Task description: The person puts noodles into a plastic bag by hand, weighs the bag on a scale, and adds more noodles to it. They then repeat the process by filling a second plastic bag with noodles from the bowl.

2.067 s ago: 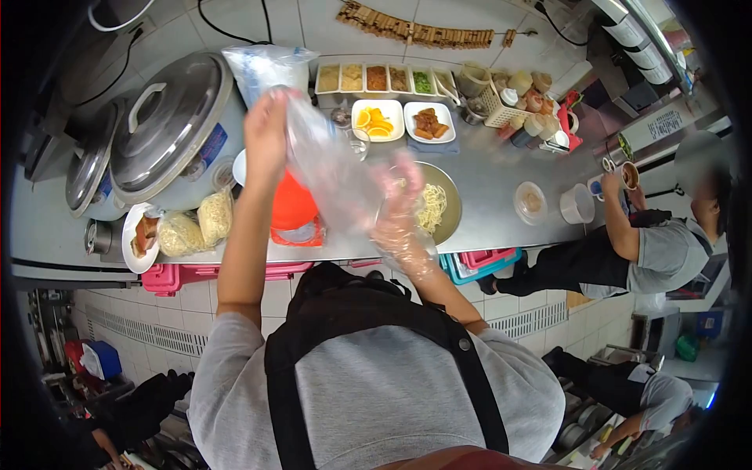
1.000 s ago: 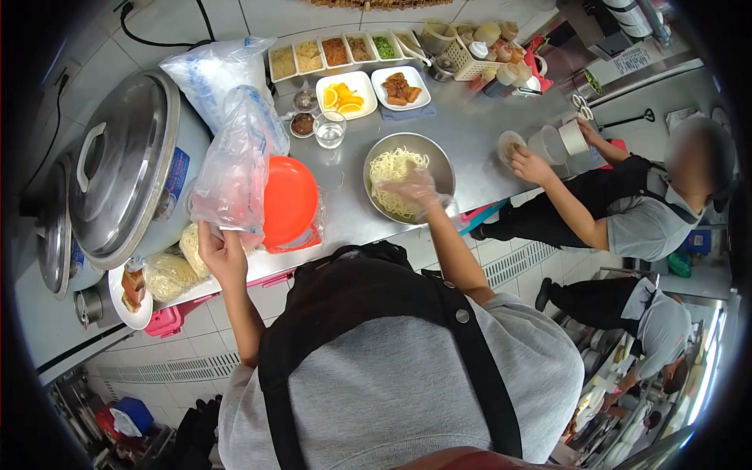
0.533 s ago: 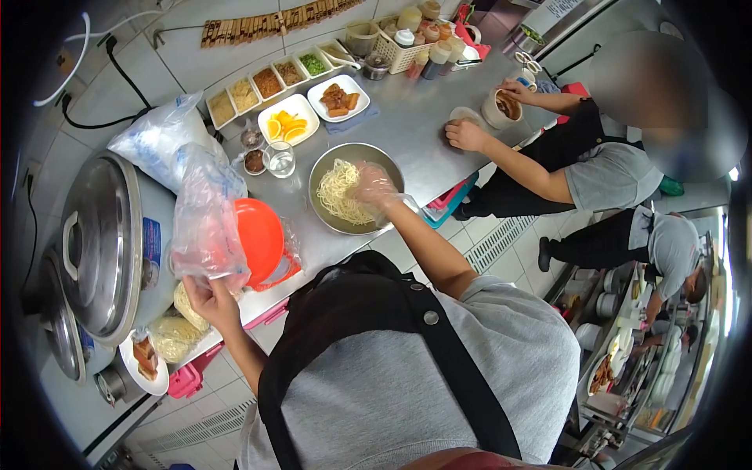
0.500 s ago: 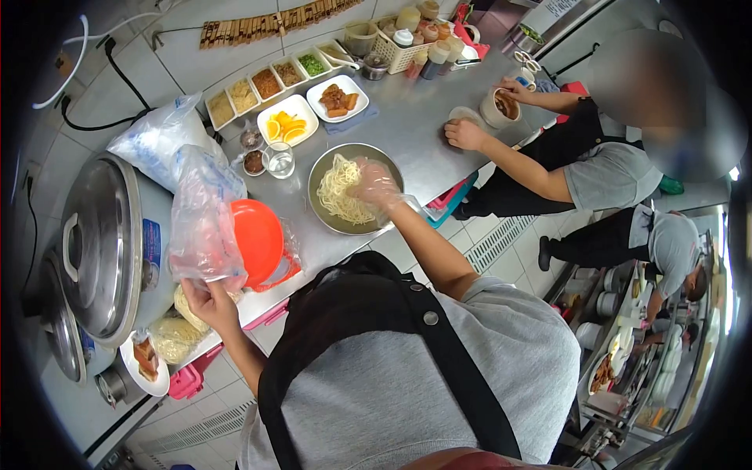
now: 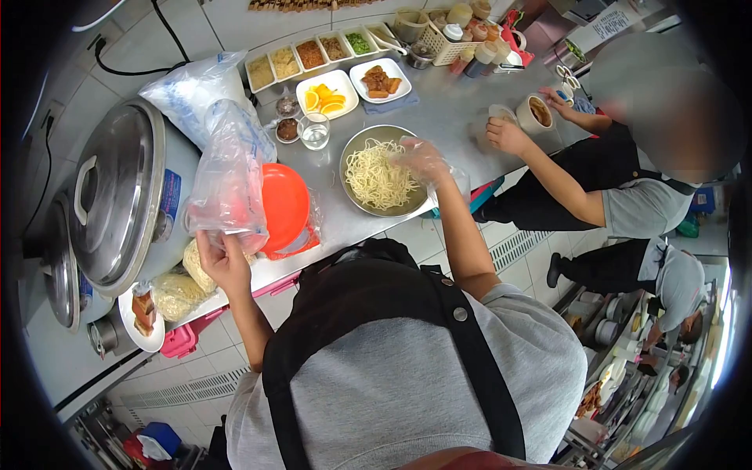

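Observation:
My left hand [image 5: 223, 258] pinches the lower edge of a clear plastic bag [image 5: 227, 176] with blue print, held up left of an orange-red round lid or plate [image 5: 284, 205]. Pale noodles [image 5: 376, 174] lie loosely spread in a round metal bowl [image 5: 354, 200]. Over the bowl's right side is my right hand [image 5: 421, 161], in a clear plastic glove, its fingers at the edge of the noodles; whether they grip any strands is unclear. A glass of water [image 5: 315, 131] and a plate of orange slices [image 5: 328, 95] stand beyond the bowl.
Large lidded pots [image 5: 117, 188] stand at left. A tray of toppings [image 5: 309, 55], a plate of brown pieces [image 5: 381, 81] and a bottle basket [image 5: 450, 51] line the back. At right, a co-worker [image 5: 556, 164] holds a tub [image 5: 534, 113]. Bagged noodles [image 5: 176, 296] lie at the front left.
The noodles, bunched up beside my gloved hand before, now lie spread lower in the bowl. The whole view has shifted, and the co-worker's tub appears more tilted.

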Available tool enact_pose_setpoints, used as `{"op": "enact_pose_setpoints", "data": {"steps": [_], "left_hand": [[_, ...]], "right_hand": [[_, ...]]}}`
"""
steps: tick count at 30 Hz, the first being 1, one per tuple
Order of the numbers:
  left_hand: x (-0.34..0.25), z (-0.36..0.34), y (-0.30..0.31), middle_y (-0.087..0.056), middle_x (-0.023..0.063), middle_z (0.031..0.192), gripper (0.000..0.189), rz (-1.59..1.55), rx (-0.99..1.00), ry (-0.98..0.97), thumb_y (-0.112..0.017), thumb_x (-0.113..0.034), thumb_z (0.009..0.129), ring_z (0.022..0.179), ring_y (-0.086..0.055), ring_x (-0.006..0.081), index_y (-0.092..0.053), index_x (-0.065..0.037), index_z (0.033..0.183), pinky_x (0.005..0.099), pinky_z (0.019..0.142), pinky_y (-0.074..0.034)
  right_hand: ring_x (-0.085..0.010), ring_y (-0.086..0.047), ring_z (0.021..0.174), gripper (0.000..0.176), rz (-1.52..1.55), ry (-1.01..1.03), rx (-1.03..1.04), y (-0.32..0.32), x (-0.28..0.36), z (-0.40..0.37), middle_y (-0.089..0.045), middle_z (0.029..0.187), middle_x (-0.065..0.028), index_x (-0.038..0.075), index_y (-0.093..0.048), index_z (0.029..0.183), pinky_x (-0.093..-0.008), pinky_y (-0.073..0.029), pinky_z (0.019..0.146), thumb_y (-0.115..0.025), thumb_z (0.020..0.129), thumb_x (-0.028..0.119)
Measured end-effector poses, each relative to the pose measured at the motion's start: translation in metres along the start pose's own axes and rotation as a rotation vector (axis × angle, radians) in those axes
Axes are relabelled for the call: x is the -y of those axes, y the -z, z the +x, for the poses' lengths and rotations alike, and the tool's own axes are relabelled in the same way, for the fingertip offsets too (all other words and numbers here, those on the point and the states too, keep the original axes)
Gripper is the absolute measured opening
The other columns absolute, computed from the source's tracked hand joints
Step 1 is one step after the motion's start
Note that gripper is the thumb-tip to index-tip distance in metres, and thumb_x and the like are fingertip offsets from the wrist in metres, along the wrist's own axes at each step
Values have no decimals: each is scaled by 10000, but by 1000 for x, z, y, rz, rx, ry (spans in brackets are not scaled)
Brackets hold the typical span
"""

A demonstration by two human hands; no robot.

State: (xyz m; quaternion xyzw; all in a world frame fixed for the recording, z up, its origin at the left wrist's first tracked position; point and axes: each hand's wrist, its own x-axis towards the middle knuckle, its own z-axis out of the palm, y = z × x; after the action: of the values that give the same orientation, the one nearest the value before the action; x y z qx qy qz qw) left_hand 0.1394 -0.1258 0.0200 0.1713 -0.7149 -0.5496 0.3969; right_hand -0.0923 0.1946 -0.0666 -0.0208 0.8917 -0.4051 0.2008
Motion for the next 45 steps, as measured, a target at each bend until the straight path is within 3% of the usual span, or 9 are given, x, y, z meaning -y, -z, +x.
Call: {"op": "enact_pose_setpoints", "data": {"steps": [5,8,11,14,20,29,35,40,45], "left_hand": [[2,-5,5,-529,135,1167,458,-14,52,8,-441,83,838,947,-545,125,-372,86,1291,206,775,-424],[1,-8,4,-529,135,1161,457,-67,46,34,-438,84,836,939,-546,126,-374,88,1288,209,776,-426],[3,-8,6,-529,137,1163,449,-44,22,23,-442,81,839,947,-547,132,-376,91,1282,212,783,-428],[5,-9,13,-525,143,1178,436,-46,27,80,-446,80,843,973,-548,141,-381,96,1274,222,805,-428],[6,-5,1,-534,131,1173,413,-91,2,26,-486,65,843,995,-545,148,-415,81,1250,236,820,-434],[4,0,-8,-508,150,1199,463,-117,70,29,-443,80,847,1028,-527,158,-355,94,1301,245,862,-404],[11,-1,-5,-513,138,1186,429,-128,71,54,-461,70,853,1031,-513,144,-385,86,1275,239,863,-400],[41,-3,6,-589,56,915,396,-49,-42,22,-537,7,860,672,-512,53,-415,77,1230,180,567,-405],[73,0,12,-572,96,989,447,-31,41,63,-542,-52,850,752,-536,113,-394,75,1252,243,633,-455]], "right_hand": [[-217,-578,968,764,-392,209,57,-45,-25,11,-607,1068,-152,-35,-435,1253,-298,-452,846,-793,620,198],[-216,-567,987,721,222,95,389,-38,-4,-4,-600,1083,-147,-23,-456,1242,-307,-444,859,-773,625,176],[-209,-575,949,630,-199,179,230,-21,21,-13,-609,1056,-138,-8,-503,1204,-301,-446,845,-747,645,151],[-244,-569,1023,486,65,196,89,-12,29,-23,-621,1064,-156,25,-608,1068,-301,-419,892,-743,643,217],[-258,-575,1022,348,-53,165,175,8,48,-29,-633,1062,-117,137,-676,986,-318,-433,869,-737,668,264],[-278,-604,937,375,-800,380,-28,-72,24,-43,-611,1036,-166,120,-585,1116,-392,-490,801,-603,743,149],[-309,-601,908,435,-634,274,-12,-45,28,-27,-626,910,-175,119,-569,1107,-401,-468,815,-616,675,129],[-315,-608,883,407,-490,290,-133,-16,46,-47,-633,908,-160,135,-607,1052,-410,-472,802,-662,648,133],[-311,-599,911,396,-383,205,-163,-9,54,-58,-621,965,-152,130,-617,1043,-406,-465,843,-666,650,137]]}}
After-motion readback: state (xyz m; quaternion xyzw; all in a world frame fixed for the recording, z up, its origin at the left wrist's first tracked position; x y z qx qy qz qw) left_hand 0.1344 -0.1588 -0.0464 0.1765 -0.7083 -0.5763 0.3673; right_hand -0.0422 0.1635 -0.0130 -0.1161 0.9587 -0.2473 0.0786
